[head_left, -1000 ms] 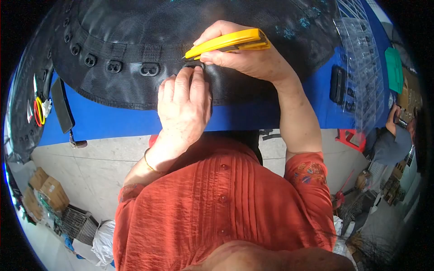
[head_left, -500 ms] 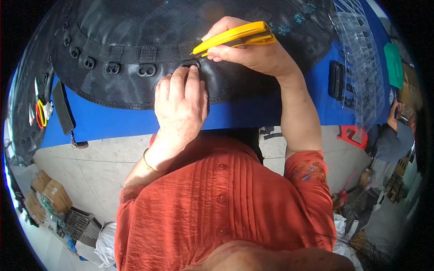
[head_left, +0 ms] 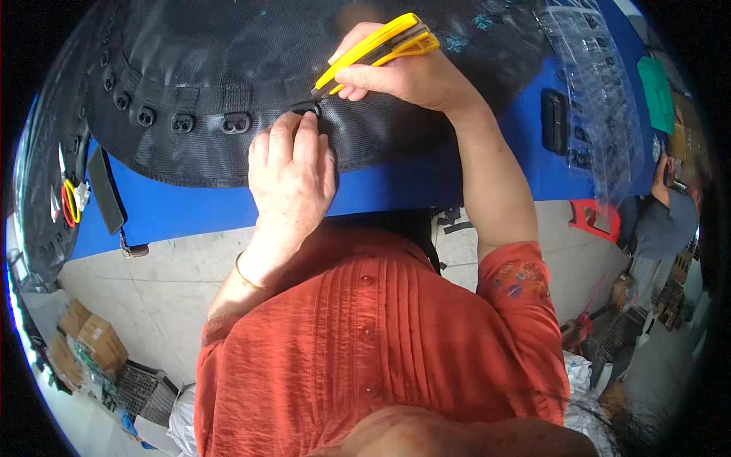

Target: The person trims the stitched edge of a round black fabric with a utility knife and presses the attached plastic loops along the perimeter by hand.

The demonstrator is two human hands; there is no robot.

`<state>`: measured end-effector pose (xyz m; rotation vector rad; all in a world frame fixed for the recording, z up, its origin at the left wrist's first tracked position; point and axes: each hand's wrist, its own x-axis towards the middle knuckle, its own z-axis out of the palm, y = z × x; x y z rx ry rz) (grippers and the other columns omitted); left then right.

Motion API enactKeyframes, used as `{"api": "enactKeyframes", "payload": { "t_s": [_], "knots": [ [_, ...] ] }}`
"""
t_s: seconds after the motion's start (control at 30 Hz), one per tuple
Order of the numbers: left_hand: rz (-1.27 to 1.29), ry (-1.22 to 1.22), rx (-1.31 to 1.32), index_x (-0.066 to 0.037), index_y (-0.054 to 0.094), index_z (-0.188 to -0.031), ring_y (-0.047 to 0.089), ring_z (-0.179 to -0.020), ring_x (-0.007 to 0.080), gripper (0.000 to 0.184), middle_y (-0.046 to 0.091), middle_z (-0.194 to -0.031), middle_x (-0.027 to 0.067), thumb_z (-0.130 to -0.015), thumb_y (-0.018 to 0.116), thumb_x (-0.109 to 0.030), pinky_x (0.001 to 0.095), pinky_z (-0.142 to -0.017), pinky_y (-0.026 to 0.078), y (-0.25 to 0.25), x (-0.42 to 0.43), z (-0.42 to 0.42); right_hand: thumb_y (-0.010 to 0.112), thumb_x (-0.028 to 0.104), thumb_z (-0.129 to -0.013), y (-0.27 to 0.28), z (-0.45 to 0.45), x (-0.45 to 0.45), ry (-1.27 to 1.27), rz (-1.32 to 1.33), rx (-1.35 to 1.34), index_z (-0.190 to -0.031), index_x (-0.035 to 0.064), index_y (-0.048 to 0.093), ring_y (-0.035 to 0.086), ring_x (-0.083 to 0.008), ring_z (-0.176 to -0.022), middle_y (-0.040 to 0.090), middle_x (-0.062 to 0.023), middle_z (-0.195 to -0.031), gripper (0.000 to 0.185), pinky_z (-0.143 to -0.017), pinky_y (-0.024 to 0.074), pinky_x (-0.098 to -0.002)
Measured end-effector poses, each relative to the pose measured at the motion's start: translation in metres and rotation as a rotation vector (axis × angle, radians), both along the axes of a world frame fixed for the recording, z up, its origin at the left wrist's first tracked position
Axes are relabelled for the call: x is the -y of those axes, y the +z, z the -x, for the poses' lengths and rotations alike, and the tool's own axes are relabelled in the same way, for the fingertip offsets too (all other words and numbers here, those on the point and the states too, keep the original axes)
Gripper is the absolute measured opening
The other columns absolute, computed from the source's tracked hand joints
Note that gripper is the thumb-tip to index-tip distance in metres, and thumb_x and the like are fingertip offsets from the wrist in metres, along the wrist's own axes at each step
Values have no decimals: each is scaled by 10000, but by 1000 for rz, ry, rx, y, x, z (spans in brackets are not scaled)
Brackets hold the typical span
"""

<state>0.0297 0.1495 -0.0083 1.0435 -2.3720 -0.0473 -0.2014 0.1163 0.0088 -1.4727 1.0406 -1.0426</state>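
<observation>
My right hand (head_left: pixel 392 76) is closed around a yellow utility knife (head_left: pixel 373 52), tilted with its dark tip down near the webbing strip. My left hand (head_left: pixel 291 164) lies palm down, its bent fingers pressed on a black plastic fitting (head_left: pixel 307 107) just below that tip. The thumb is mostly hidden. Under both hands spreads a large black mesh sheet (head_left: pixel 381 137) with a rounded edge. Along its webbing sit several black two-hole fittings (head_left: pixel 236 123), running off to the left in a curve.
A blue table (head_left: pixel 194 206) carries the sheet. Scissors (head_left: pixel 70 202) and a black flat case (head_left: pixel 106 190) lie left. To the right are a black oblong object (head_left: pixel 554 122) and clear plastic trays (head_left: pixel 609 114). Another person (head_left: pixel 666 221) is at far right; cardboard boxes (head_left: pixel 103 340) stand on the floor.
Both hands and the sheet appear shifted slightly left in view. The knife has tipped more steeply, and its tip is closer to the left fingertips.
</observation>
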Motion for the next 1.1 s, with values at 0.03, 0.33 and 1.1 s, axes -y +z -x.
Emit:
{"api": "enactKeyframes", "payload": {
  "t_s": [0.03, 0.33, 1.1],
  "knots": [
    [3, -1, -1, -5, 658, -1170, 592, -927, 294, 343, 628, -1104, 144, -857, 711, -134, 405, -840, 487, 0, 0, 0, 731, 152, -922, -3, 1, 1, -3, 20, -19, -1047, 46, 702, 738, -139, -795, 753, -100, -911, 167, -728, 602, -266],
    [-87, -8, -89, -52, 651, -1063, 617, -906, 312, 236, 637, -1035, 132, -850, 737, -108, 408, -824, 497, 5, 13, 1, 732, 224, -933, -12, 7, 6, -105, -27, 64, -1049, -30, 729, 756, -181, -758, 761, -166, -922, 279, -688, 622, -271],
    [-511, -24, -136, -21, 695, -950, 667, -706, 308, 273, 669, -796, 139, -983, 667, -291, 370, -647, 512, 19, 81, -12, 769, 225, -918, -27, 10, 14, -142, -28, 173, -1060, -26, 736, 757, -194, -784, 761, -166, -933, 291, -690, 637, -285]
  ]
}}
